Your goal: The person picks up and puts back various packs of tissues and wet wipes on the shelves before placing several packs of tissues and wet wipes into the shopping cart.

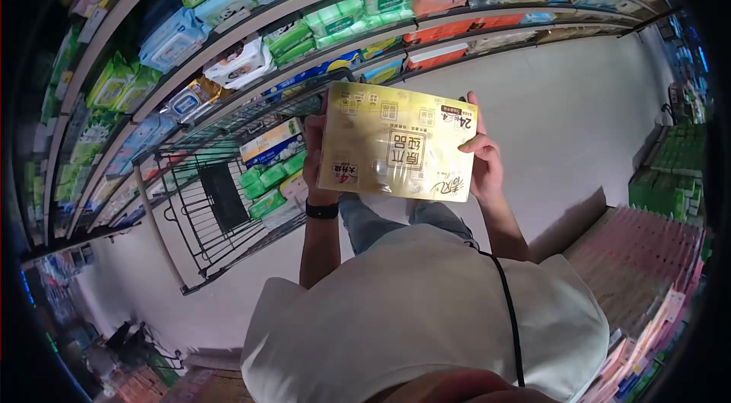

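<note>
Between my hands, in front of my chest, is a large gold plastic-wrapped pack of tissues with Chinese print and a "24" on its broad face. My left hand grips its left side, the fingers mostly hidden by the pack; a black band circles that wrist. On the opposite side my right hand holds the edge, its thumb lying over the front. Left of the pack stands a wire shopping cart. Inside it lie green packs and a white-and-blue pack.
Shelves of wipes and tissue packs curve across the top and left. A stack of pink packs stands at the right, with green packs behind it. Pale floor stretches between shelves and stacks.
</note>
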The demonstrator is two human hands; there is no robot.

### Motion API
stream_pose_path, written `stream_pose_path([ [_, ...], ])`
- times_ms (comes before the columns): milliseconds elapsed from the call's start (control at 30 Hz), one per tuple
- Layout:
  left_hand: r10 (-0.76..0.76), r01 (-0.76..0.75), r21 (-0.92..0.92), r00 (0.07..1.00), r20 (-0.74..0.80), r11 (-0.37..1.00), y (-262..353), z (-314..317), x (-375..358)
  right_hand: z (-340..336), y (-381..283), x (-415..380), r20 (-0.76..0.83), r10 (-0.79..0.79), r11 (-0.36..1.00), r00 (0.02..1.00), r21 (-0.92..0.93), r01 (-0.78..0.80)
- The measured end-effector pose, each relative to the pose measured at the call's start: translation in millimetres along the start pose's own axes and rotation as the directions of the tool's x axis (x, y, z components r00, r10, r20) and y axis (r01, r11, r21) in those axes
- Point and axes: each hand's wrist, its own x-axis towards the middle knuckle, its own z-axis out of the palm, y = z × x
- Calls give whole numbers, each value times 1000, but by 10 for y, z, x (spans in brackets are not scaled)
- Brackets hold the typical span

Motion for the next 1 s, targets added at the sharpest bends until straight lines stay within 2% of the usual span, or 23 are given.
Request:
stream_pose_path([
  [33,1,-2,29,1000,26,1000,-164,182,36,-137,-251,-61,29,-34,998,999,-45,35],
  [100,-107,111,241,994,-27,964,-451,524,52,-492,-729,-159,120,-91,981,989,-159,110],
  [200,-115,104,301,993,19,948,-963,1143,76,-763,-1441,-333,83,-105,974,991,-192,119],
  [233,-117,108,319,993,8,942,-1085,1355,79,-875,-1616,-373,123,-163,949,979,-251,190],
  [267,-165,153,268,986,26,951,-1170,1577,84,-916,-1819,-410,149,-186,939,971,-265,220],
  [333,-169,162,219,986,14,962,-1259,2071,175,-901,-2090,-391,151,-315,890,937,-297,347],
  [367,-252,247,175,968,9,953,-1280,2124,277,-902,-2227,-280,197,-341,876,919,-289,387],
  [400,-411,419,118,908,-86,900,-1318,1998,447,-877,-2374,-182,302,-389,797,870,-364,482],
  [467,-605,610,5,786,-131,792,-1130,2282,734,-850,-2674,0,426,-428,694,797,-409,592],
  [500,-678,679,-111,733,53,725,-1069,2399,850,-851,-2844,99,500,-380,603,778,-504,618],
  [533,-669,694,-119,717,194,710,-1027,2533,968,-840,-3021,221,565,-320,493,761,-586,643],
  [567,-681,689,-155,724,106,708,-965,2692,1025,-781,-3172,390,641,-372,191,671,-654,732],
  [600,-694,683,-191,720,18,705,-905,2831,1090,-760,-3275,539,655,-372,181,658,-644,743],
  [633,-681,716,-16,670,296,698,-853,2724,1216,-749,-3358,692,664,-385,65,641,-673,737],
  [667,-649,691,163,534,541,705,-781,2585,1347,-720,-3427,834,674,-397,-54,623,-694,718],
  [700,-646,615,227,640,415,755,-738,2574,1411,-608,-3455,932,610,-483,-52,628,-736,675],
  [733,-613,460,408,641,462,789,-673,2630,1508,-652,-3411,1071,624,-485,-67,613,-725,686],
  [800,-440,213,509,814,379,834,-623,2900,1589,-811,-3215,1414,301,-580,366,757,-734,572],
  [833,-355,71,625,870,343,778,-610,2877,1699,-824,-3134,1596,226,-554,530,801,-646,549],
  [867,-336,52,623,875,349,781,-615,2799,1864,-870,-3054,1792,245,-556,525,794,-637,564],
  [900,-103,-197,830,951,290,522,-607,2746,2041,-920,-2962,2014,223,-560,584,798,-576,572],
  [933,10,-284,871,952,306,402,-568,2715,2215,-960,-2877,2234,197,-557,643,807,-512,570],
  [1000,235,-356,929,916,324,106,-477,2732,2552,-996,-2799,2726,224,-545,660,808,-480,578],
])
